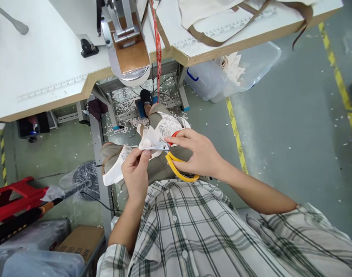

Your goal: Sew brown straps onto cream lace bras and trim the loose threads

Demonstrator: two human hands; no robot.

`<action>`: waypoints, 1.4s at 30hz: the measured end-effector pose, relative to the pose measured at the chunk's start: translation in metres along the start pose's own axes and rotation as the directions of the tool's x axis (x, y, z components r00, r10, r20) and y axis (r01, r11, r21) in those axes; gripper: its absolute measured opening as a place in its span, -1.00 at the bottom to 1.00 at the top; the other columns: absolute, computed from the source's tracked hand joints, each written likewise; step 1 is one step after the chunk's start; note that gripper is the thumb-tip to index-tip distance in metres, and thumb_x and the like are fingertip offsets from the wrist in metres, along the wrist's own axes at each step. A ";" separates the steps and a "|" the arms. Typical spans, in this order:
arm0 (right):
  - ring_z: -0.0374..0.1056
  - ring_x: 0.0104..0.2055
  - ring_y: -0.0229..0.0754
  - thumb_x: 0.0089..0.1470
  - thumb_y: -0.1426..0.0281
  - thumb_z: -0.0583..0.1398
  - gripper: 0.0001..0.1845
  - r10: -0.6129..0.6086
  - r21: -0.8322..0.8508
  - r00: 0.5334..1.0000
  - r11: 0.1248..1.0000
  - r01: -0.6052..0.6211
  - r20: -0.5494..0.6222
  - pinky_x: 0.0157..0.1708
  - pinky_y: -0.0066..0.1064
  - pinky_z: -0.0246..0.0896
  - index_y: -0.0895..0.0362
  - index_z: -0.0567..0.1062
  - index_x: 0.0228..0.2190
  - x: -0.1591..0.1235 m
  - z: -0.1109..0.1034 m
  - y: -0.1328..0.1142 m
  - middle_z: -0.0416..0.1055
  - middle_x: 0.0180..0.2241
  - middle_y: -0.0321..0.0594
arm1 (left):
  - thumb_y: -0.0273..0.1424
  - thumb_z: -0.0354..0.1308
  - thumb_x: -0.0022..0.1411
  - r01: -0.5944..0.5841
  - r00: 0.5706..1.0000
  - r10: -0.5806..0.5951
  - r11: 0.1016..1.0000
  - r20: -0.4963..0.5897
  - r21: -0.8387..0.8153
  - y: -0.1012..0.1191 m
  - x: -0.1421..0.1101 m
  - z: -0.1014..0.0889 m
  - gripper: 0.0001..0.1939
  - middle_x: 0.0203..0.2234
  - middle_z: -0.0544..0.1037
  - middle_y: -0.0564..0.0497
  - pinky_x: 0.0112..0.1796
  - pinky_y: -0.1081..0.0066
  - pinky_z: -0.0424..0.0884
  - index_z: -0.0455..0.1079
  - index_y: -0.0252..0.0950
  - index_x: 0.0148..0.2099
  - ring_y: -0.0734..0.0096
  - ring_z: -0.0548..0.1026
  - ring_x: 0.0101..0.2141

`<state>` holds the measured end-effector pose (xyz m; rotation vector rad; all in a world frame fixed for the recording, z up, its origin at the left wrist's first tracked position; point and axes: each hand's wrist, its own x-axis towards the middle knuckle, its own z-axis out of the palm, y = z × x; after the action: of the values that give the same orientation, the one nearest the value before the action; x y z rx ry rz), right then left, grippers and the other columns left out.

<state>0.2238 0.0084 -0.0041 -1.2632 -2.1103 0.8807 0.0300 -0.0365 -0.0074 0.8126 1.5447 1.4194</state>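
Note:
A pair of scissors with yellow and red handles is in my right hand, thumb and fingers through the loops. Its blades point left and lie along the edge of a white lace bra. My left hand pinches the fabric between thumb and fingers, close to the blade tips. The bra rests over my lap, with one white and tan end hanging at the left of my left hand. The exact cutting spot between the blades is too small to make out.
Ahead stands a white worktable with a sewing machine and printed rulers. Tan straps and cream fabric lie at its right. A clear plastic bin holding fabric sits beneath. Scraps litter the floor; a red frame and cardboard box are left.

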 end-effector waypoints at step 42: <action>0.35 -0.14 0.03 -0.03 0.18 0.34 -0.32 0.189 -0.256 0.937 0.929 -0.268 -0.295 -0.09 -0.10 0.31 0.04 0.49 0.14 0.070 -0.092 0.085 0.43 -0.13 -0.05 | -0.18 0.33 0.18 0.273 0.955 -0.272 0.962 0.118 0.010 -0.002 0.026 -0.014 -0.72 -0.44 0.56 0.05 -0.36 0.52 0.35 0.44 -0.28 -0.24 0.57 0.41 -0.48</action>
<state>0.3070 0.1257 -0.0009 -1.7074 -1.9499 0.4619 0.0065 -0.0199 -0.0137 0.6395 1.4958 1.1541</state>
